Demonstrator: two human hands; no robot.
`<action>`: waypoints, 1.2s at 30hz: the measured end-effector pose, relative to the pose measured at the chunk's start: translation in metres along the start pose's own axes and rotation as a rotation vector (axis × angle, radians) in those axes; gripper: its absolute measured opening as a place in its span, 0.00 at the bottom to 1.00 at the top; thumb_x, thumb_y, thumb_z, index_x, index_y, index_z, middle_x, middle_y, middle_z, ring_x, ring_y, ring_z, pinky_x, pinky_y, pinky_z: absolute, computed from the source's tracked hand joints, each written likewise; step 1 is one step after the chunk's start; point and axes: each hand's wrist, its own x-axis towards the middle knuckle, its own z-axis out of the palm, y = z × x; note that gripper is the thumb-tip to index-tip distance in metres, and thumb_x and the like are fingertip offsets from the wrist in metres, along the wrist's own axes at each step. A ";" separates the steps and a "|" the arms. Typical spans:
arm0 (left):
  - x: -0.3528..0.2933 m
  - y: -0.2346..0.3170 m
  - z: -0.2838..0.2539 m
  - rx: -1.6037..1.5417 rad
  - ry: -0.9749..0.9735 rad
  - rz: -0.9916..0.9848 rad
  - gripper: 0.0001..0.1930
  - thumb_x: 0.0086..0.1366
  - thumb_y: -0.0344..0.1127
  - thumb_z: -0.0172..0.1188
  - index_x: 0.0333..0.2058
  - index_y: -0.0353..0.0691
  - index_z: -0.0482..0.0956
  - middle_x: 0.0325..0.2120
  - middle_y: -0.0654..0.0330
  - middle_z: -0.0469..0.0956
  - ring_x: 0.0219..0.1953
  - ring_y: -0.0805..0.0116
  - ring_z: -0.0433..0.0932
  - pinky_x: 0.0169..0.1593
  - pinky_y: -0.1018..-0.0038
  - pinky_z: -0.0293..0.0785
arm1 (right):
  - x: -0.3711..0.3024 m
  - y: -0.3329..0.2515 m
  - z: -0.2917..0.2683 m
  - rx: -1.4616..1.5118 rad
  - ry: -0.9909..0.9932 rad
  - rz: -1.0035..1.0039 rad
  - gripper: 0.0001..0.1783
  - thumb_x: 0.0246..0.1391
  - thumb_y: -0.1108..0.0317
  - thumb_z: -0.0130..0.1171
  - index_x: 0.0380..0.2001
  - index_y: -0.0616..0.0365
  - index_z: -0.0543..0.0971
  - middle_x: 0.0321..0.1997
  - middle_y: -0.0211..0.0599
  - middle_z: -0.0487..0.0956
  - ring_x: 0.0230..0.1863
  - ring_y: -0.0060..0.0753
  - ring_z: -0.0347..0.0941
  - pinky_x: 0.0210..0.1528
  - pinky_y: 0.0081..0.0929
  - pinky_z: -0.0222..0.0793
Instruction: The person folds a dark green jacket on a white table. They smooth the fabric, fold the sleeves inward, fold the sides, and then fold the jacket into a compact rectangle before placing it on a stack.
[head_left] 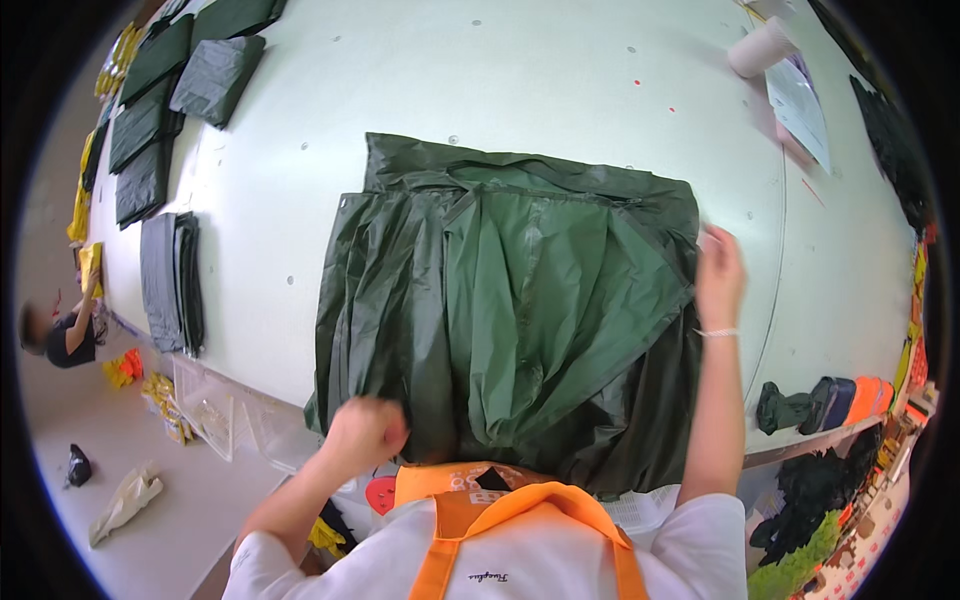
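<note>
A dark green raincoat (570, 310) of thin, shiny cloth lies spread before me, its near part hanging over the table edge by my orange apron. Its lighter green inside shows in the middle, between creased darker panels, and a loose band of cloth runs along the far side. My left hand (368, 434) is closed at the near left part of the raincoat, its fingers curled against the cloth. At the far right edge, my right hand (720, 275) is beside the cloth with bent, slightly blurred fingers; whether they grip it is unclear.
Folded dark green bundles (145, 130) and a grey-green one (217, 80) lie far left on the white table (480, 80). A folded stack (172, 280) is nearer. A white roll (762, 47) and papers lie far right, rolled garments (825, 402) near right. Another person (75, 325) is at left.
</note>
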 end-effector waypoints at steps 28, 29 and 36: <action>0.022 0.130 0.019 -1.644 0.230 0.138 0.06 0.65 0.35 0.54 0.32 0.41 0.70 0.21 0.64 0.75 0.18 0.78 0.71 0.17 0.83 0.62 | -0.188 -0.087 0.081 0.293 -1.064 -0.073 0.15 0.58 0.62 0.48 0.31 0.65 0.75 0.27 0.44 0.80 0.33 0.45 0.77 0.37 0.38 0.71; 0.022 0.138 0.014 -1.679 0.204 0.271 0.07 0.65 0.34 0.54 0.29 0.41 0.68 0.21 0.62 0.75 0.16 0.76 0.71 0.16 0.82 0.61 | -0.180 -0.074 0.096 0.482 -1.302 0.085 0.16 0.57 0.62 0.48 0.27 0.65 0.76 0.25 0.40 0.80 0.29 0.40 0.78 0.35 0.36 0.72; 0.039 0.099 -0.008 -1.140 0.923 0.317 0.04 0.65 0.32 0.54 0.34 0.39 0.71 0.29 0.65 0.74 0.29 0.82 0.70 0.32 0.84 0.67 | -0.182 -0.085 0.069 0.268 -0.785 -0.097 0.12 0.51 0.64 0.57 0.35 0.62 0.78 0.37 0.41 0.79 0.37 0.33 0.76 0.39 0.29 0.71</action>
